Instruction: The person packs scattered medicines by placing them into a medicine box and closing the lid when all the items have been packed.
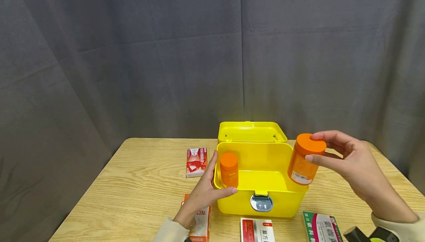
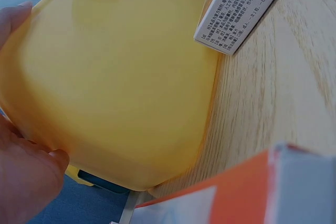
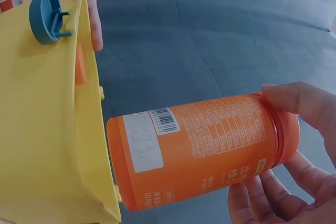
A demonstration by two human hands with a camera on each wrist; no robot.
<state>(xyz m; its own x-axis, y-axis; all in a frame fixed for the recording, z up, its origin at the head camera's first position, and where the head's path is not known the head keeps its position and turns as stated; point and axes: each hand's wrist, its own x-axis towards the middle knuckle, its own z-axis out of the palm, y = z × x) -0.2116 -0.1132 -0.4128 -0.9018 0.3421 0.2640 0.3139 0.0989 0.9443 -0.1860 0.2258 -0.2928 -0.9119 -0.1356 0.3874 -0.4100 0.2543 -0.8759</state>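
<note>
My right hand (image 1: 353, 162) pinches an orange bottle (image 1: 303, 161) by its lid, thumb on the near side and fingers across the top and far side. The bottle hangs tilted over the right end of an open yellow box (image 1: 262, 201). In the right wrist view its white barcode label (image 3: 144, 145) shows near the base. My left hand (image 1: 202, 194) grips the box's left end, thumb over the front rim, fingers along the side. Inside the box at the left stands a smaller orange bottle (image 1: 229, 170). The lid of the box (image 1: 252, 132) is tipped back.
Around the box on the wooden table (image 1: 132, 190) lie medicine boxes: a red-and-white one (image 1: 196, 162) at back left, an orange-and-white one (image 1: 200, 220) under my left forearm, a white-and-red one (image 1: 257, 231) in front, a green-and-white one (image 1: 322, 227) at front right. A grey curtain (image 1: 186, 68) hangs behind.
</note>
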